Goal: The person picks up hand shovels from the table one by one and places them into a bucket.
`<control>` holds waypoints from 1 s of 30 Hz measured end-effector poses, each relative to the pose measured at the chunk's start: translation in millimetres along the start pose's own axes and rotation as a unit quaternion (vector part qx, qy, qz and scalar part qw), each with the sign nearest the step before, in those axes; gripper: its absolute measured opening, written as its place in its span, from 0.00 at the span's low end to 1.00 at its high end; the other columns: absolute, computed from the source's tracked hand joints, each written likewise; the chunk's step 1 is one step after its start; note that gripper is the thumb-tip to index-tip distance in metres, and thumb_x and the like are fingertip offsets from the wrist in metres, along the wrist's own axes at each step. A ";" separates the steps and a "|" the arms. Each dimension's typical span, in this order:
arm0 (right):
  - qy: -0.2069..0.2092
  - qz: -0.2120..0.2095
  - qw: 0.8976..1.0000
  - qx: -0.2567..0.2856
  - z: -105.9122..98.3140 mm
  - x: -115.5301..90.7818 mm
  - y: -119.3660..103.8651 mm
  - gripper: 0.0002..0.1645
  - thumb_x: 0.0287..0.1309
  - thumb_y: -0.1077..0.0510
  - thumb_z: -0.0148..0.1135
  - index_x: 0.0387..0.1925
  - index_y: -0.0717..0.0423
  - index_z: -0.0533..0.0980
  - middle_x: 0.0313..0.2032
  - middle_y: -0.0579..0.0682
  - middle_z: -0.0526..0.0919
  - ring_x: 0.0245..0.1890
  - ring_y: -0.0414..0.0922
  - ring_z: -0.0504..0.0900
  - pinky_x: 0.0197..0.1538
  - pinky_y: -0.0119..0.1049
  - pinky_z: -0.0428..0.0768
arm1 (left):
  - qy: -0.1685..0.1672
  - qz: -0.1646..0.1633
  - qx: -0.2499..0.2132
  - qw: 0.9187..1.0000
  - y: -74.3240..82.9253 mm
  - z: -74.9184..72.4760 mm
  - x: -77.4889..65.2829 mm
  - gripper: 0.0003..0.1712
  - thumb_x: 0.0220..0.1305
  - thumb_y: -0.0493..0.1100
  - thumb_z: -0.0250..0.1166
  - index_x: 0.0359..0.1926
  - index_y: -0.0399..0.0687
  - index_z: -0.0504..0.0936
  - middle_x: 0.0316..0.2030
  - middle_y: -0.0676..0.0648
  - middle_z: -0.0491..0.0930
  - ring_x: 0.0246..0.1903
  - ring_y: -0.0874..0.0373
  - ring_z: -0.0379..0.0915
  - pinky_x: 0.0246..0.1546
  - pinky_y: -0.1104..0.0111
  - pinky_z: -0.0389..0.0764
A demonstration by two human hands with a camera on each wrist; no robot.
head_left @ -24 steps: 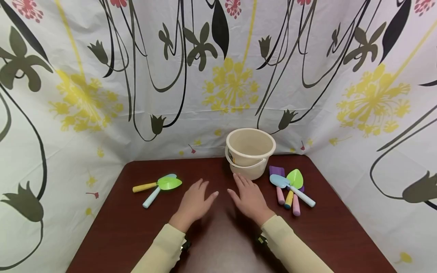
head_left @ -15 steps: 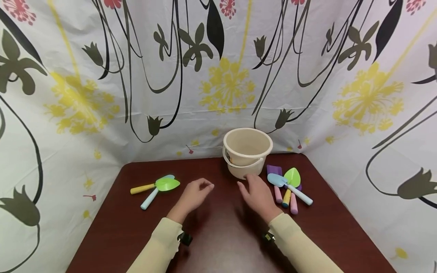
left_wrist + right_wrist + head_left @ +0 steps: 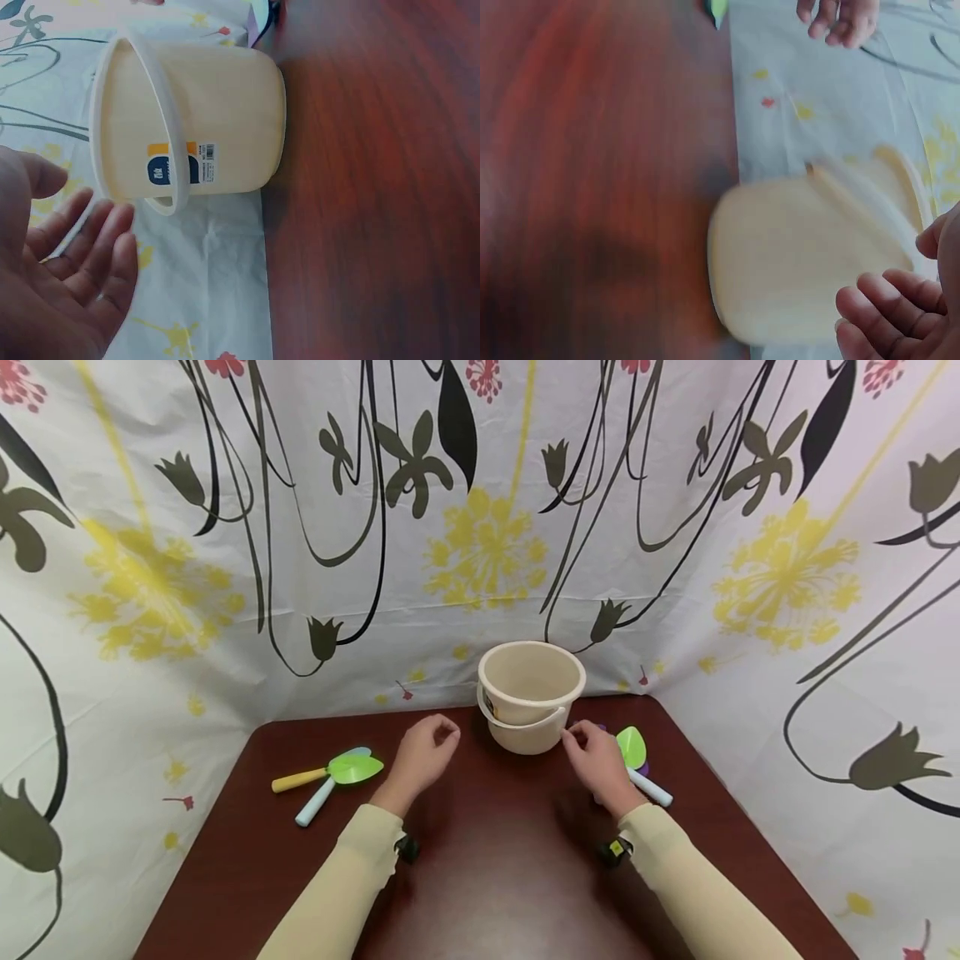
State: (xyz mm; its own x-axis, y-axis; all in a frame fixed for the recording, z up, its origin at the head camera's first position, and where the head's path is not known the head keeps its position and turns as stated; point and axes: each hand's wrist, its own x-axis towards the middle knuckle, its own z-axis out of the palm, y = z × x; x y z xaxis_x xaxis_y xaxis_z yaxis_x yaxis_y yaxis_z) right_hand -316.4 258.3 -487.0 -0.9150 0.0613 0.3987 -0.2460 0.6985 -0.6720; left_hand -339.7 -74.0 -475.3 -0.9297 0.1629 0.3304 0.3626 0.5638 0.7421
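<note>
A cream plastic bucket (image 3: 532, 712) with a lowered handle stands at the back of the table. My left hand (image 3: 420, 756) hovers left of it, fingers loosely bent and holding nothing; in the left wrist view the bucket's label (image 3: 184, 163) shows beyond the fingertips. On the bucket's right side is my right hand (image 3: 602, 764), its relaxed fingers apart from each other and close to the bucket wall in the right wrist view. It hides part of a pile of garden hand tools, where a green trowel blade (image 3: 632, 747) and a light blue handle (image 3: 651, 787) show.
Left of my left hand, a green trowel (image 3: 354, 768) with a yellow handle lies across a light blue trowel (image 3: 318, 802). The dark red table (image 3: 480, 877) backs onto a flower-print curtain (image 3: 337, 568), which also closes in both sides.
Both hands have reached forward and spread apart to either side of the bucket, their fingers now more bent. The right hand covers more of the tool pile. The head view has turned slightly right.
</note>
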 end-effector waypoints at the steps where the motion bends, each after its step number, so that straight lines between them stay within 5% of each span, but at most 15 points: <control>1: 0.003 0.008 1.000 0.003 -3.1 3.9 2.5 0.13 0.81 0.50 0.63 0.45 0.55 0.85 0.34 0.50 0.88 0.32 0.47 0.81 0.40 0.44 0.80 | 0.005 0.004 -0.005 1.000 0.3 0.7 5.7 0.06 0.81 0.46 0.66 0.48 0.52 0.88 0.45 0.52 0.86 0.42 0.53 0.80 0.48 0.54 0.83; 6: 0.005 0.049 0.998 0.027 -15.5 26.7 14.2 0.19 0.84 0.45 0.59 0.44 0.55 0.85 0.33 0.52 0.87 0.31 0.48 0.81 0.38 0.42 0.79 | 0.023 -0.005 -0.058 0.998 2.7 4.4 34.7 0.07 0.80 0.44 0.66 0.50 0.48 0.87 0.42 0.48 0.87 0.42 0.51 0.82 0.48 0.54 0.84; 12: 0.000 0.104 0.991 0.080 -22.5 53.4 21.7 0.24 0.83 0.43 0.58 0.49 0.60 0.85 0.39 0.62 0.89 0.39 0.55 0.88 0.43 0.42 0.83 | 0.025 -0.069 -0.145 0.987 6.6 10.3 66.6 0.10 0.81 0.44 0.63 0.51 0.43 0.85 0.41 0.42 0.85 0.43 0.45 0.85 0.46 0.56 0.84; 16: 0.003 0.139 0.984 0.114 -22.7 69.9 22.5 0.26 0.83 0.45 0.56 0.56 0.64 0.84 0.44 0.65 0.90 0.45 0.59 0.91 0.47 0.40 0.86 | 0.003 -0.155 -0.221 0.963 9.5 14.2 82.9 0.14 0.80 0.43 0.60 0.55 0.38 0.83 0.42 0.42 0.85 0.43 0.48 0.85 0.52 0.55 0.86; 19: 0.005 0.161 0.977 0.142 -21.4 81.4 25.4 0.26 0.83 0.46 0.54 0.58 0.66 0.82 0.48 0.67 0.89 0.47 0.61 0.90 0.52 0.47 0.89 | -0.021 -0.214 -0.275 0.937 10.5 15.2 91.3 0.21 0.82 0.45 0.58 0.64 0.34 0.80 0.46 0.42 0.85 0.43 0.54 0.84 0.49 0.63 0.87; 24: -0.004 0.190 0.965 0.180 -21.1 102.0 35.3 0.29 0.83 0.43 0.51 0.58 0.64 0.81 0.50 0.64 0.86 0.44 0.54 0.87 0.57 0.55 0.88 | -0.030 -0.241 -0.309 0.919 10.2 17.7 105.2 0.28 0.84 0.47 0.56 0.72 0.30 0.76 0.56 0.37 0.83 0.45 0.56 0.82 0.42 0.73 0.84; 27: -0.013 0.205 0.959 0.196 -22.8 114.2 41.3 0.31 0.84 0.40 0.52 0.63 0.64 0.79 0.52 0.62 0.86 0.42 0.49 0.86 0.57 0.53 0.87 | -0.032 -0.249 -0.328 0.911 11.1 20.5 114.7 0.29 0.84 0.47 0.56 0.72 0.29 0.76 0.62 0.34 0.81 0.52 0.51 0.83 0.55 0.66 0.86; 30: -0.022 0.215 0.953 0.213 -24.2 125.2 45.0 0.35 0.85 0.39 0.51 0.69 0.65 0.76 0.56 0.63 0.85 0.41 0.46 0.86 0.61 0.56 0.85 | -0.035 -0.262 -0.363 0.893 11.6 25.2 124.4 0.28 0.84 0.47 0.55 0.71 0.30 0.76 0.63 0.34 0.80 0.60 0.46 0.81 0.69 0.56 0.80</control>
State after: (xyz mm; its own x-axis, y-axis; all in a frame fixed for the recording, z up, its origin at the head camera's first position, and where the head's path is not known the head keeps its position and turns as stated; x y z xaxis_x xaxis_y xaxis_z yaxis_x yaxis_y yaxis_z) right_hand -434.4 314.6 -452.2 -0.9708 0.2396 0.0096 0.0554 0.2628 -0.9632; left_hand -452.9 -26.8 -440.3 -0.9768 0.0941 -0.1922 -0.2008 -0.0927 0.9752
